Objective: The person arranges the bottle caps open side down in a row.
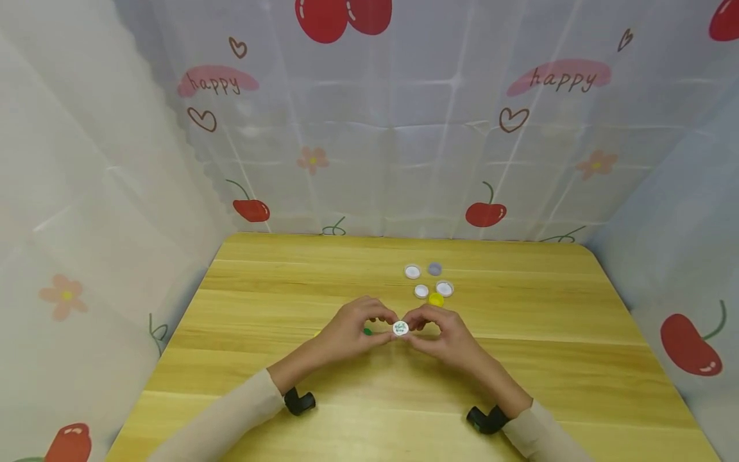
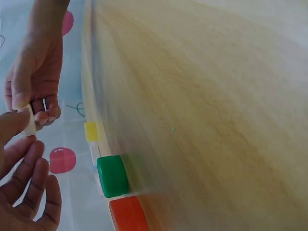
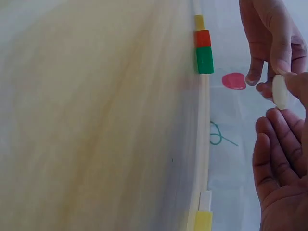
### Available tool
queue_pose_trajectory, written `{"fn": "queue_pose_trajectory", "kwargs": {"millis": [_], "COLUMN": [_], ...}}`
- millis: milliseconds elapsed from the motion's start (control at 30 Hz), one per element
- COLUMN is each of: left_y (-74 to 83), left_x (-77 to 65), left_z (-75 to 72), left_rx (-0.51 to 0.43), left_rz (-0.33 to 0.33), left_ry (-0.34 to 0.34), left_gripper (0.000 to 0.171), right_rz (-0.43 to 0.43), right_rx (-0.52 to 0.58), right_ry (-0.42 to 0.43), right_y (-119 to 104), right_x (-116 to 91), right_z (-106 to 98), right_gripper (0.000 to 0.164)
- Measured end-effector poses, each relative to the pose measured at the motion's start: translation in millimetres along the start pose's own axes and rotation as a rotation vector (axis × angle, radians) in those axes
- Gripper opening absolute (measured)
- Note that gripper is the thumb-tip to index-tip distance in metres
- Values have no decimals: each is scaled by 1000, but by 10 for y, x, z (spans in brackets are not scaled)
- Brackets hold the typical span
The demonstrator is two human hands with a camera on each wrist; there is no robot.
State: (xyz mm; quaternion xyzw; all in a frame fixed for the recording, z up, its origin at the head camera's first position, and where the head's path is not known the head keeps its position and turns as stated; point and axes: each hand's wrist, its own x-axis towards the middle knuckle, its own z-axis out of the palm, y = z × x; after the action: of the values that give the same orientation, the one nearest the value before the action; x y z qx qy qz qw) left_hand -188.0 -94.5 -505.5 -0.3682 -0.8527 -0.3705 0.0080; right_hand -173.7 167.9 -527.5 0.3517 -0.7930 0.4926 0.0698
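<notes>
A round white bottle cap (image 1: 401, 328) with green lettering on top is held above the table between both hands. My left hand (image 1: 358, 326) pinches its left edge between thumb and fingertips. From the opposite side, my right hand (image 1: 449, 335) pinches the right edge the same way. Edge-on, the white cap (image 2: 29, 121) looks thin in the left wrist view; in the right wrist view the white cap (image 3: 279, 91) sits between the two thumbs. Behind the left hand, a green cap (image 1: 367, 332) is mostly covered.
Beyond the hands lie white lids (image 1: 412, 271), a greyish lid (image 1: 435, 269) and a yellow lid (image 1: 435, 299) on the wooden table (image 1: 288, 276). An orange-red cap (image 2: 128, 214) stands by the green cap (image 2: 113, 176). Printed curtains (image 1: 381, 167) enclose the table at the back and sides.
</notes>
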Motion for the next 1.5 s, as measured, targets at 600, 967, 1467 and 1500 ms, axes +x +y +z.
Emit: {"fn": "queue_pose_trajectory", "kwargs": {"millis": [600,967,1467,1500], "left_y": [-163,-173,-206,-198], "left_x": [6,23,50,67], "left_z": [6,73,27,18], "left_rx": [238,285,216,208], "left_rz": [-94,-142,-173,-176], "left_ry": [-202,-247,-262,-263], "left_gripper": [12,13,29,30], "right_rz": [190,207,292,299], "right_rx": [-234,-275,-249,-247], "right_ry": [-306,-346,-317,-293], "right_y": [39,52,-15,-9], "right_x": [248,276,242,239], "right_z": [152,192,106,78], "right_gripper": [18,15,31,31]}}
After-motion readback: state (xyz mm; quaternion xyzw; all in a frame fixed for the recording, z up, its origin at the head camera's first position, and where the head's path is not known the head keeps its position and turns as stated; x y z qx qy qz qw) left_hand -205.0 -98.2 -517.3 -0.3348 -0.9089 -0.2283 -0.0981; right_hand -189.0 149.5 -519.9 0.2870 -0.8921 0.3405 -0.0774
